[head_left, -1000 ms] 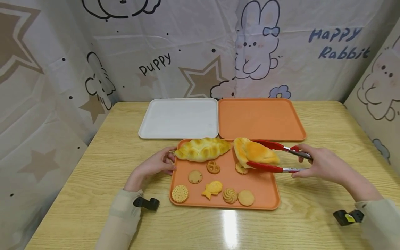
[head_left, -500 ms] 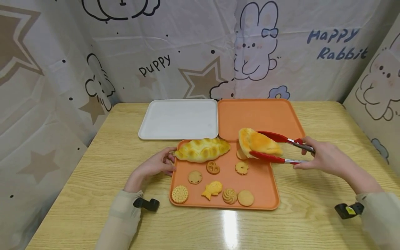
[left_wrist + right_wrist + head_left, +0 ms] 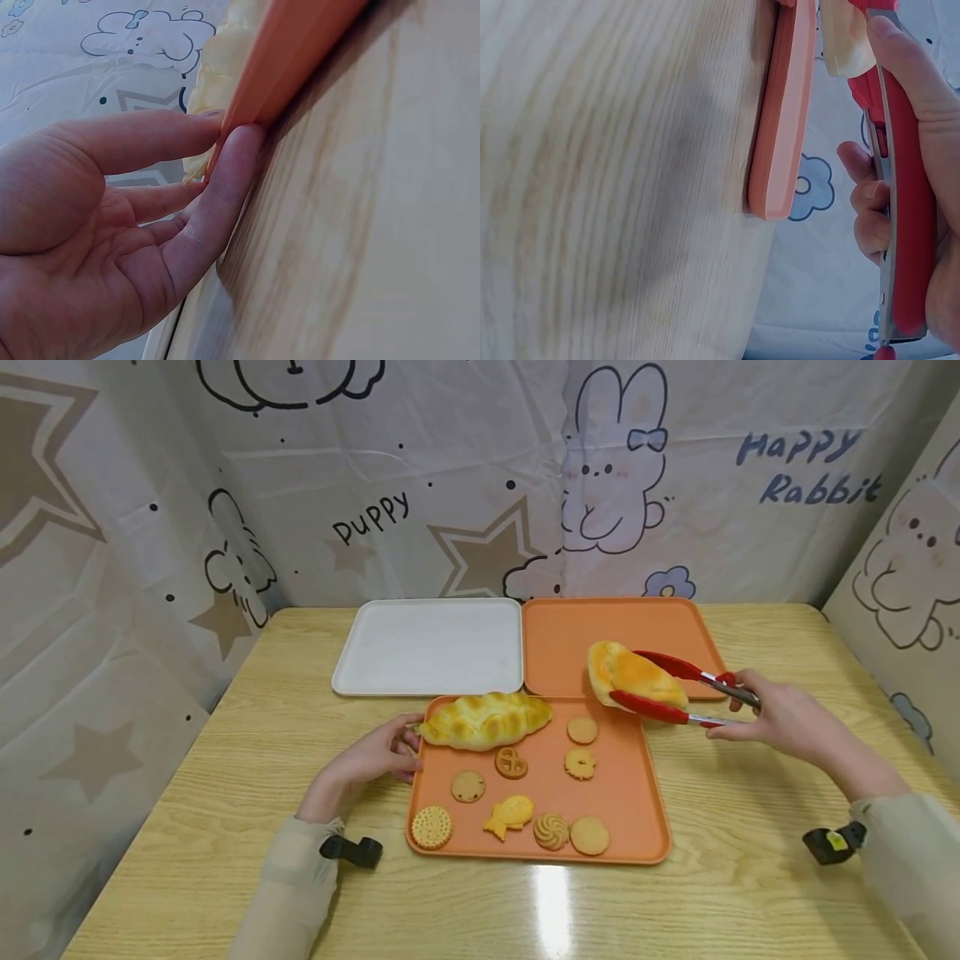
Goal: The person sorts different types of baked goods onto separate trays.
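Pastry [image 3: 630,673] sits between tongs [image 3: 652,707] gripped by right hand [image 3: 783,716]; leftward, left hand [image 3: 372,753] pinches tray [image 3: 621,781]. Advise light, even squeeze.

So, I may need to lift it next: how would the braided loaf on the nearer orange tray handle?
The braided loaf probably won't roll far, being long and lumpy. Its raised ridges would likely give the red tongs some purchase. Gripped near one tapered end, it might tip.

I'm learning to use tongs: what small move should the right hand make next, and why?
Perhaps ease the right hand slightly forward: in the head view, the bread in its tongs overlaps both the near orange tray and the far orange tray.
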A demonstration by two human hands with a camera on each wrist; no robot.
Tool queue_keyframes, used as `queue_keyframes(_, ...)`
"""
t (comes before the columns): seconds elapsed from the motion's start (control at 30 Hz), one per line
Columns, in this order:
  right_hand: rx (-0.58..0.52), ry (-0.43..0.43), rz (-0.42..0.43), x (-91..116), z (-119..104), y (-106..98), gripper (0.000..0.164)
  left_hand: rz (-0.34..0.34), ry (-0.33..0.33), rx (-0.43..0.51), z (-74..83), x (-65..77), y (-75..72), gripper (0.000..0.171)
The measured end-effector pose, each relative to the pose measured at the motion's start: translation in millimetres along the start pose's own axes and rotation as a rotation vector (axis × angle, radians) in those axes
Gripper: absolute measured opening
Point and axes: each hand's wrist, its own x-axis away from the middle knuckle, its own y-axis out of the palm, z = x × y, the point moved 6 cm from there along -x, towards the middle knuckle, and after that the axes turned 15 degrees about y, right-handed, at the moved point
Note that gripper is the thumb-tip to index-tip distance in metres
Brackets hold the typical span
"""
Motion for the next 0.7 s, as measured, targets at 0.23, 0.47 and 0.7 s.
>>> queue_keyframes(0.23, 0.01, 0.025, 0.029, -11, 12, -2, 0.061, 0.002, -0.002, -0.004, 0.4, 0.5, -0.4, 0.077)
queue_keyframes(0.47, 0.014, 0.121, -0.016, -22, 27, 3, 0.073, -0.001, 0.0, -0.001, 2.0, 1.8, 0.5, 0.077)
queue_keyframes(0.7, -0.011, 0.163, -0.019, -28, 34, 3, 0.074, -0.004, 0.002, 0.0, 3.0, 1.4, 1.1, 0.076)
